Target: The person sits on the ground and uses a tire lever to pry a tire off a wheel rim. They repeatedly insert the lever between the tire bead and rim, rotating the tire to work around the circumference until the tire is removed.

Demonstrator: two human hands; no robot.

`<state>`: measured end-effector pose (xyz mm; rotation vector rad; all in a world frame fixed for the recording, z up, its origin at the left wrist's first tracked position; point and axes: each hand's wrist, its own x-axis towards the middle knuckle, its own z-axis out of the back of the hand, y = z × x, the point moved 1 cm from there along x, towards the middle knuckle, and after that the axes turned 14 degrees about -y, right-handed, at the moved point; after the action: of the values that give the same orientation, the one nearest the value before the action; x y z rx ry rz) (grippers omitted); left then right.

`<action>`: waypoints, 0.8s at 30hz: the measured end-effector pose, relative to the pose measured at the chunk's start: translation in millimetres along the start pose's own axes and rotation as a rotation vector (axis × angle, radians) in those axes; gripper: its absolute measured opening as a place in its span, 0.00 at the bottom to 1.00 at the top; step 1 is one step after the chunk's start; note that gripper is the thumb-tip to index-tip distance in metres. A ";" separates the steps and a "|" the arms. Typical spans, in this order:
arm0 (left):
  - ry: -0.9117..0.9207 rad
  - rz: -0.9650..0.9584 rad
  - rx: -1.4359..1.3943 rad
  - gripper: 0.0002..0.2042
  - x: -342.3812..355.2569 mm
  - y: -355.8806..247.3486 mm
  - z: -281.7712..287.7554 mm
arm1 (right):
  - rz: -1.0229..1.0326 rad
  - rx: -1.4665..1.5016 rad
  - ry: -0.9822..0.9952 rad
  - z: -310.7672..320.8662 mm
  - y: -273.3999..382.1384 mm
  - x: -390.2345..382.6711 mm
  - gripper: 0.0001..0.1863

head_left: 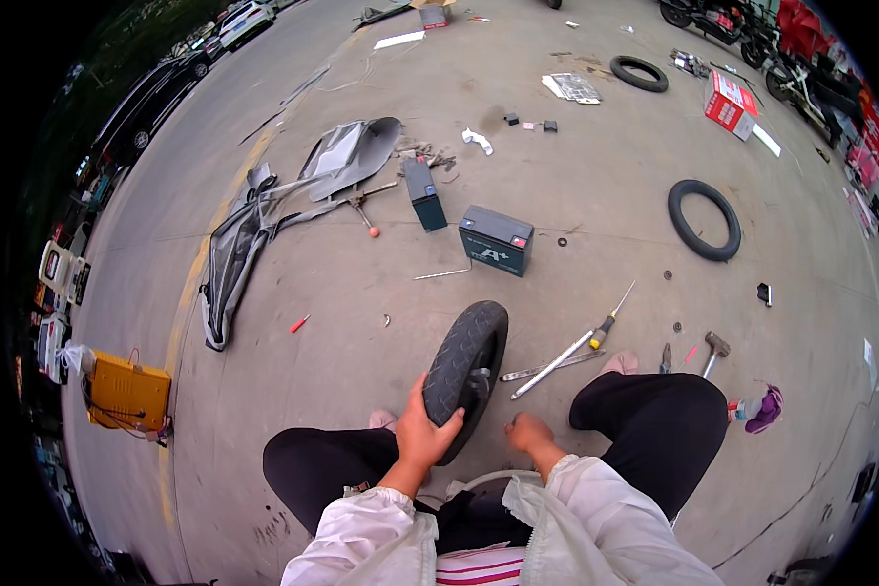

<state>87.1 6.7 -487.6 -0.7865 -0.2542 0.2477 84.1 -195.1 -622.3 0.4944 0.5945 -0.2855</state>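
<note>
A black scooter tyre [451,366] with grooved tread stands tilted on the ground between my knees. My left hand [426,430] grips its near left side, thumb across the tread. Something dark shows inside the tyre, too shadowed to name. My right hand [529,433] is curled into a loose fist just right of the tyre, apart from it; whatever it may hold is hidden. Ahead of that hand lie a long silver tyre lever [553,365], a second metal bar [527,372] and a screwdriver with a yellow and black handle [601,332].
Two batteries [498,239] stand ahead, beside a crumpled grey cover [239,259]. A hammer [716,350] and pliers [665,358] lie by my right knee. Other tyres [704,220] lie farther right. A yellow box [127,394] stands left; a red and white carton [731,104] is at the far right.
</note>
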 end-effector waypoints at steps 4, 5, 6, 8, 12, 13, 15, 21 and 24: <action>-0.074 -0.045 0.028 0.39 4.4 -4.3 -11.4 | -0.174 0.073 -0.019 -3.2 -18.7 24.0 0.21; -0.077 -0.043 0.034 0.38 6.4 -6.8 -14.6 | -0.221 0.102 -0.039 -7.4 -25.5 31.3 0.21; -0.081 -0.041 0.040 0.38 8.6 -9.2 -17.7 | -0.267 0.130 -0.058 -12.0 -31.8 38.1 0.21; -0.079 -0.031 0.060 0.38 12.0 -11.6 -23.0 | -0.323 0.176 -0.099 -22.5 -40.6 49.7 0.21; -0.095 -0.032 0.088 0.38 19.5 -13.4 -33.1 | -0.303 0.319 -0.222 -49.0 -51.9 73.3 0.19; -0.091 -0.035 0.086 0.38 23.6 -15.4 -36.9 | -0.288 0.371 -0.264 -56.3 -55.6 81.1 0.18; -0.089 -0.030 0.087 0.38 29.5 -16.7 -42.8 | -0.314 0.413 -0.284 -63.4 -56.8 93.6 0.17; -0.069 -0.039 0.086 0.38 40.2 -21.5 -59.1 | -0.505 0.510 -0.409 -78.2 -61.4 124.7 0.17; -0.053 -0.059 0.094 0.38 44.9 -28.2 -63.6 | -0.580 0.541 -0.436 -78.1 -67.2 140.8 0.18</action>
<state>152.9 -40.7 -504.5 -0.6796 -0.3130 0.2236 133.4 -227.5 -786.5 0.7459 0.2116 -1.0953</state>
